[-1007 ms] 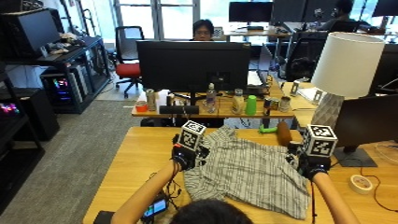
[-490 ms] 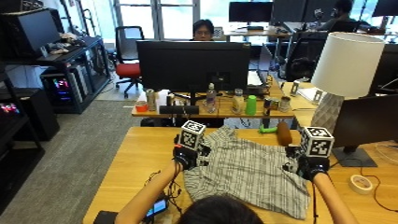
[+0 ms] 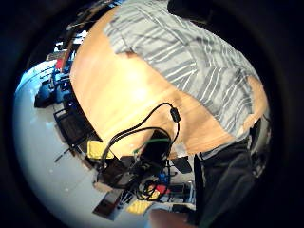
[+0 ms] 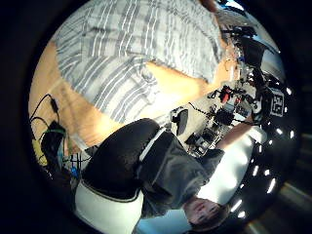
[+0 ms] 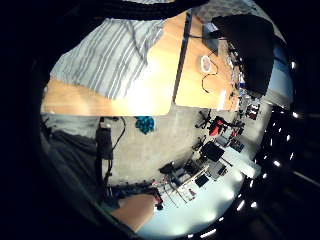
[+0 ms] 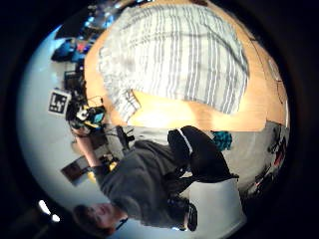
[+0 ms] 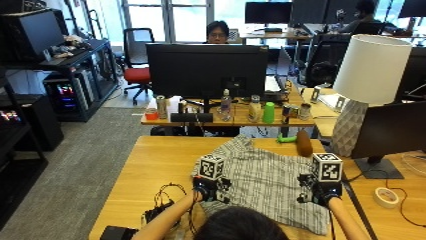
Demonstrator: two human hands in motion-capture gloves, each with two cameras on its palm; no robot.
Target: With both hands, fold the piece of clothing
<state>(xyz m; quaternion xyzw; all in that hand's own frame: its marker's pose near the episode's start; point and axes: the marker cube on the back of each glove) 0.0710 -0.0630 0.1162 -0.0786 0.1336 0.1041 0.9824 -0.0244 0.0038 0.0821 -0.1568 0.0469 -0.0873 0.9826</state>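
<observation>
While the hands' (image 7: pixel 212 187) grips cannot be told, the striped shirt (image 7: pixel 266 182) lies on a wooden table (image 7: pixel 156 167).

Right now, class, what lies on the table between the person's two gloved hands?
In the outside view, the striped shirt lies spread on the wooden table, spanning the stretch between the left hand and the right hand.

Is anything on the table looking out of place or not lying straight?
The striped shirt lies askew on the wooden table, its far corner bunched and a sleeve sticking out. Nothing looks spilled or damaged.
</observation>
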